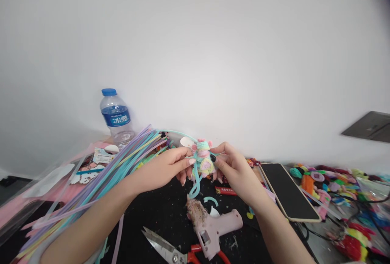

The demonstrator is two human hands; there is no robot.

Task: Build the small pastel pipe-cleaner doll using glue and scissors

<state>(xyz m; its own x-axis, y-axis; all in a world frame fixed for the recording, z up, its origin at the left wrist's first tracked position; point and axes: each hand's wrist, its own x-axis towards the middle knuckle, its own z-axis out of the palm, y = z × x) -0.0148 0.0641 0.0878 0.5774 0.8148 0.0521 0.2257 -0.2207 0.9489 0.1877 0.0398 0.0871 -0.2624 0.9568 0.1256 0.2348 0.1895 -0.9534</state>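
Between my two hands is a small pastel pipe-cleaner figure [203,155] with pink tufts on its head and a yellow-and-lilac round on its body. My left hand [173,164] pinches its left side, thumb in front and fingers behind. From the other side my right hand [228,166], with a dark-painted thumbnail, grips its right edge. A looped blue pipe cleaner [195,187] hangs below the figure. Just under it lies a pink glue gun [213,225], its nozzle end crusted with brownish residue. Scissors [166,246] with orange-red handles lie partly beneath the glue gun.
Long pastel pipe cleaners [131,158] fan out at left, with a water bottle [117,115] behind them. A phone [289,191] lies at right, beside heaped colourful fuzzy pieces [318,187] and dark cables. A blue offcut [211,200] and a red strip [224,191] lie on the black mat [146,211].
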